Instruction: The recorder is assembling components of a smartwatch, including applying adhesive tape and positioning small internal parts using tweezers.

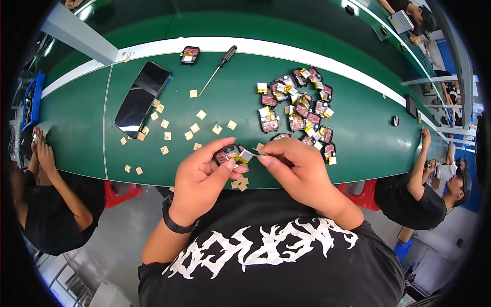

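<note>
Hands meet at the near table edge [76, 153]. Left hand [202, 176] pinches a small black module [226, 153] between thumb and fingers, its long axis running left to right. Right hand [296, 166] pinches a silver cell [245, 155] with yellow tape, touching the module's right end. Far right of them lies a pile [302, 110] of like modules, too heaped to count. Tan square pads [194, 128] scatter left, over twenty. One phone [143, 98], one screwdriver [218, 69] and one lone module [190, 55] lie farther off.
</note>
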Motion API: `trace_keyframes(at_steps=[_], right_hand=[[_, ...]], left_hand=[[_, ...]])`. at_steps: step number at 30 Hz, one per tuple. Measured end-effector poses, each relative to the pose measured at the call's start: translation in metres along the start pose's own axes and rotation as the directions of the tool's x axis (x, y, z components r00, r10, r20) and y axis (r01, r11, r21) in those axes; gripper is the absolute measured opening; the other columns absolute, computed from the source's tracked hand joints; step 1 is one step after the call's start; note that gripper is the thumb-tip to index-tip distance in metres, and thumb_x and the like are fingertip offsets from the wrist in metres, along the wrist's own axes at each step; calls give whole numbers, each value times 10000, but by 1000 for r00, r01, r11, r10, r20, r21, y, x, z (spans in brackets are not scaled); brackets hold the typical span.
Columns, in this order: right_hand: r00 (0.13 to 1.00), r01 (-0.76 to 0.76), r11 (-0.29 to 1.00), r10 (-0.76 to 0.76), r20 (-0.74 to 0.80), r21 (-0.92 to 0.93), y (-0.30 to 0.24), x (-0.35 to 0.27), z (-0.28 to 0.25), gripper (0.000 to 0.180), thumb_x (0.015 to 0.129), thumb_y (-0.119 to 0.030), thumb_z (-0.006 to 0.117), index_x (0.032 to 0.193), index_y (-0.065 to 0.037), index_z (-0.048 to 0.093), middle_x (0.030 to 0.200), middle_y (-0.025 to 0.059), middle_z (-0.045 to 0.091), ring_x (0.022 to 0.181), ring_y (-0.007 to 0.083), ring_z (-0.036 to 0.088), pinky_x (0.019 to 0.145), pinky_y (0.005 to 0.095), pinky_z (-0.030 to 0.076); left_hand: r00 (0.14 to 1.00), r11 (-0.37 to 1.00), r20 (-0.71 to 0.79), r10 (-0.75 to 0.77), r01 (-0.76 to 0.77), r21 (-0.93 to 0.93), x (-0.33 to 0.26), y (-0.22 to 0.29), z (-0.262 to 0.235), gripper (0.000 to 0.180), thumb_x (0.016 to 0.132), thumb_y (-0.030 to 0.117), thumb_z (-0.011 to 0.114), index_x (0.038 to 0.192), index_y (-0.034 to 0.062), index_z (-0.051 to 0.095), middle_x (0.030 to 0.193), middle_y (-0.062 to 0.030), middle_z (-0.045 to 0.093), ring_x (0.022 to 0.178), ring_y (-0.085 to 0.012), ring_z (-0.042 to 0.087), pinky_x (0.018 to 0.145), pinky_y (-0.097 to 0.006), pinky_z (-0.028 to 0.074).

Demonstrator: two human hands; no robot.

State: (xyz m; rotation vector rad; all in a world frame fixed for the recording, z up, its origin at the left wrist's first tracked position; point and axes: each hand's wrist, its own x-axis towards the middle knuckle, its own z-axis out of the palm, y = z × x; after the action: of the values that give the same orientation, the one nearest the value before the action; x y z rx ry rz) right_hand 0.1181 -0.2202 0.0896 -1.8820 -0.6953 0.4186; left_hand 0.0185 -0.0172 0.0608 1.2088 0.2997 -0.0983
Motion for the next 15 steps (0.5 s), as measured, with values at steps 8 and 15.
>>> trace_keyframes(at_steps=[8,15], right_hand=[[980,198,889,-182,77,-414,-17,19,30,129,882,-57,746,980,-35,665,833,94,646,712,307,651,607,416,515],[963,251,806,-264,54,-536,-19,25,53,131,876,-49,747,966,-34,653,813,91,624,730,298,651,614,409,524]], left_hand=[[984,905,-23,177,-154,397,-7,5,-26,347,1011,-48,577,1357,-78,582,1112,-140,691,962,-161,716,838,-285,599],[957,880,-39,289,-249,404,-5,12,-33,343,1008,-42,580,1349,-70,596,1099,-133,673,930,-148,697,838,-294,610]])
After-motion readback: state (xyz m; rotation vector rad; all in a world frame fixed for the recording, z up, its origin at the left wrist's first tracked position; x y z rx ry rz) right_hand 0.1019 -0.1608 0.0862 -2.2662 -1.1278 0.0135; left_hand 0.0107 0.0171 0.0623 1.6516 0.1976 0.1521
